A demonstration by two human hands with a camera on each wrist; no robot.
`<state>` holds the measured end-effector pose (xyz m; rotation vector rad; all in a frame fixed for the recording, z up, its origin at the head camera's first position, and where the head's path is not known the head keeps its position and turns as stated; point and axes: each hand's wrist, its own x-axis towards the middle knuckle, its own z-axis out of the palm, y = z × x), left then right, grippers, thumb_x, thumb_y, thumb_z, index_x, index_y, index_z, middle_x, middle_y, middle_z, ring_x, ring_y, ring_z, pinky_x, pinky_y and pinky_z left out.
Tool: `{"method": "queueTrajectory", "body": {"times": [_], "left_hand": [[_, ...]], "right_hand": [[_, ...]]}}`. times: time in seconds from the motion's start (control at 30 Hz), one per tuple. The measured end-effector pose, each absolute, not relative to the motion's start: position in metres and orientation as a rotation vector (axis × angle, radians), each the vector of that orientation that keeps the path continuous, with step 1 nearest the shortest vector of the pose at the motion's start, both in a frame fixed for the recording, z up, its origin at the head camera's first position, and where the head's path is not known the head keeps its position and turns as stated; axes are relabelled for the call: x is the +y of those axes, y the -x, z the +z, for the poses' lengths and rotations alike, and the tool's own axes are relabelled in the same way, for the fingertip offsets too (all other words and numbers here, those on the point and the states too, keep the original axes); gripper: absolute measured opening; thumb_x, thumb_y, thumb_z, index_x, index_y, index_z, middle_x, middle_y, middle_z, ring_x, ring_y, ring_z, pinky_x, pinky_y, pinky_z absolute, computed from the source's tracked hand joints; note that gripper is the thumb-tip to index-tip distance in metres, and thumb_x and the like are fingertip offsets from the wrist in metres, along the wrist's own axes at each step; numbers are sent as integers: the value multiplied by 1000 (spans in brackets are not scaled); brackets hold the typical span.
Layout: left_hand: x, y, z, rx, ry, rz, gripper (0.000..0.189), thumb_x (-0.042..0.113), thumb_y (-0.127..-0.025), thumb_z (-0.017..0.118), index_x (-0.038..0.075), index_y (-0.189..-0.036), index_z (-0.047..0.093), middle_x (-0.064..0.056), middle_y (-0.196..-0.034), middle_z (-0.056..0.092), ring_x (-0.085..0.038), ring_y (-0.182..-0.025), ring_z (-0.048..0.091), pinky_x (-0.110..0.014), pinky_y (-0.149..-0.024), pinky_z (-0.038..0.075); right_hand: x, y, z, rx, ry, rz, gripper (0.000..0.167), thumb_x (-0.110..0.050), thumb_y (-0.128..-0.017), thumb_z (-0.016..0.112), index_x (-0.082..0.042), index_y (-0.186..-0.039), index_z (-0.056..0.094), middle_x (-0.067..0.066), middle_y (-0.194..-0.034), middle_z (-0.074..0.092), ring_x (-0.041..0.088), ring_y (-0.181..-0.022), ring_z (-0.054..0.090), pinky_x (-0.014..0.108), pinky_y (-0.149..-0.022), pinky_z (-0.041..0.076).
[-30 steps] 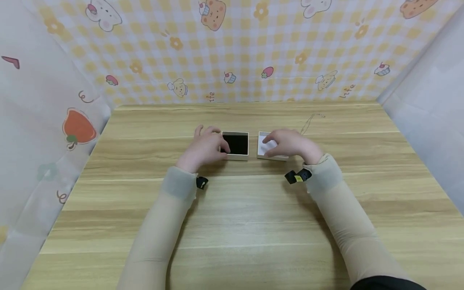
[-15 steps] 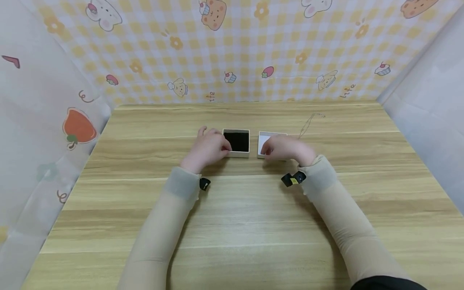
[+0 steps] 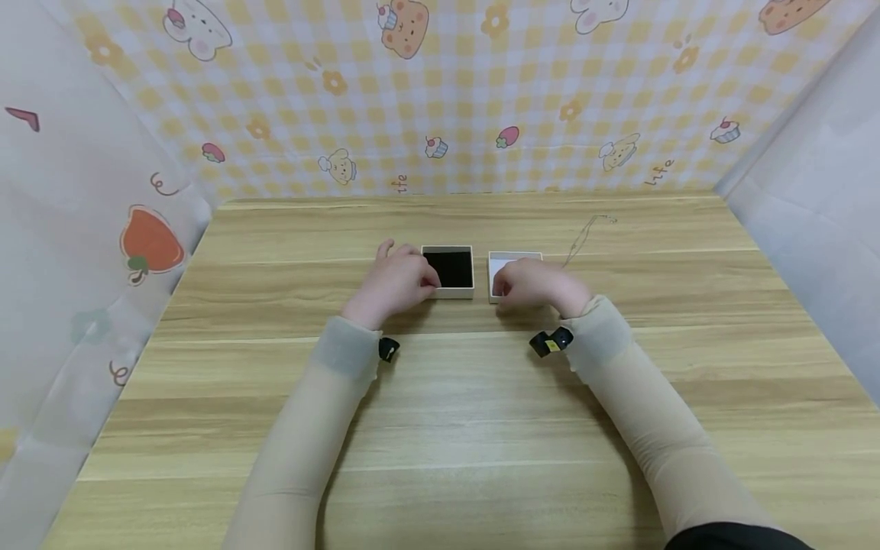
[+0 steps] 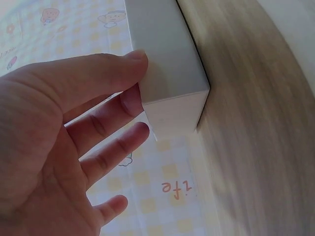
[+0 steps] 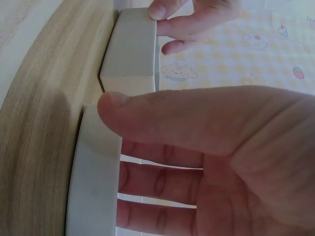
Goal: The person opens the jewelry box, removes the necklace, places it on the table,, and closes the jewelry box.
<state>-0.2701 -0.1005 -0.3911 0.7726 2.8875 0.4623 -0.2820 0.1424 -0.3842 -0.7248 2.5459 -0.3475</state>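
A small white box (image 3: 448, 269) with a black lining lies open side up on the table. My left hand (image 3: 395, 284) pinches its front wall near the left corner, the thumb outside in the left wrist view and the index finger at the rim; the other fingers spread loosely. To its right lies a shallower white piece (image 3: 504, 265), like the box's lid, its white inside facing up. My right hand (image 3: 539, 284) grips its front wall, thumb outside and fingers inside in the right wrist view. Most of that inside is hidden by the hand. A narrow gap parts the two pieces.
A thin fine chain (image 3: 583, 235), like a necklace, lies behind the right hand on the wooden table (image 3: 440, 428). A yellow checked cloth (image 3: 454, 92) hangs along the back edge, with pale cloth (image 3: 82, 229) on both sides.
The black-lined box has shifted slightly away from me with my left hand. My right fingers, spread over the lid before, have curled down onto its front wall; the hand moved a little left.
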Motion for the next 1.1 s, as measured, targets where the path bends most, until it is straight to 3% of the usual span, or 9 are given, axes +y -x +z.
{"method": "queueTrajectory", "body": {"times": [0.57,0.87,1.1], "left_hand": [[-100,269,-390,2868,-810,448,8,20,-88,73,21,-93,79,9,-96,70,-19,-111,49,-55,-113,5],[-101,268,-390,2871,-802,475,14,21,-88,72,20,-100,77,9,-96,70,-21,-114,49,-55,-113,4],[-101,268,-388,2870,-800,461,10,22,-89,71,20,-97,78,9,-94,70,-21,-114,48,-54,-113,4]], "right_hand": [[141,282,-384,2559,708,-361,14,-19,-90,63,-9,-96,71,3,-95,67,21,-87,58,41,-82,47],[139,283,-383,2623,792,-380,12,-13,-93,60,-7,-89,71,2,-81,62,19,-73,52,35,-69,45],[141,283,-380,2705,812,-385,11,-14,-92,61,-9,-90,70,2,-81,63,20,-74,54,37,-71,45]]}}
